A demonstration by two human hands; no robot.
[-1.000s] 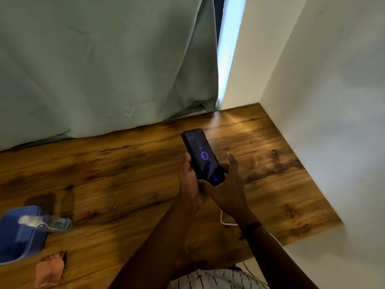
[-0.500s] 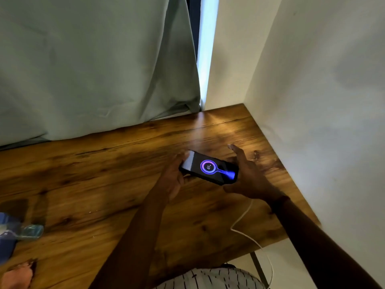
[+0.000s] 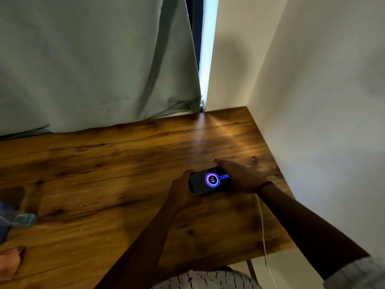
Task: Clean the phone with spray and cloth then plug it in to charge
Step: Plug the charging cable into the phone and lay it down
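On the glossy wood-grain table (image 3: 125, 163) by the white wall corner, the slim black phone (image 3: 201, 184) is flat, purple ring glowing on its glass, the left hand (image 3: 183, 191) curled round its left end. The right hand (image 3: 239, 178) covers the other end, fingers stretched straight, seemingly just resting; a thin white cable (image 3: 263, 226) trails off the edge.

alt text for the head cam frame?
Two hands hold a phone showing a purple charging ring over a wooden table: left hand grips one end, right hand lies straight-fingered across the other. A white cable trails off the near edge; spray bottle and cloth lie far left.
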